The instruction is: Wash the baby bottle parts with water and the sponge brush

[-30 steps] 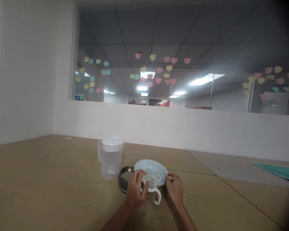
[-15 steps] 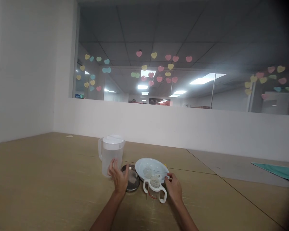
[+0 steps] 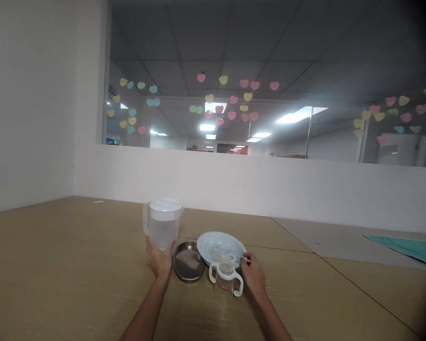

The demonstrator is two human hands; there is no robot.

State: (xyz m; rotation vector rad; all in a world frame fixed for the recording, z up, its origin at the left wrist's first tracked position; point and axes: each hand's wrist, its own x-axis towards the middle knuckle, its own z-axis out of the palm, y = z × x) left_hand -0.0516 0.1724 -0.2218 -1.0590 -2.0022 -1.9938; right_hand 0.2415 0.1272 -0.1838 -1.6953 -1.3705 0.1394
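Note:
A clear plastic pitcher (image 3: pixel 164 227) with a white lid and a side handle stands upright left of centre. My left hand (image 3: pixel 159 258) is around its lower front, thumb on the right side and fingers on the left. Just right of it lies a round metal dish (image 3: pixel 189 263). Behind a clear bottle (image 3: pixel 224 283) with two white handles is a pale blue bowl (image 3: pixel 209 239) with clear and white parts inside. At the bowl's right edge my right hand (image 3: pixel 253 272) is closed, pinching the end of a thin clear item over the bowl.
The wooden table (image 3: pixel 74 265) meets a white wall (image 3: pixel 184 177) with a window above it. A green cloth (image 3: pixel 408 248) lies at the far right, and a small flat piece (image 3: pixel 98 202) at the back left.
My left hand has moved left and down from in front of the pitcher and dish onto the pitcher's lower body. The whole view has shifted slightly; my right hand stays by the bowl.

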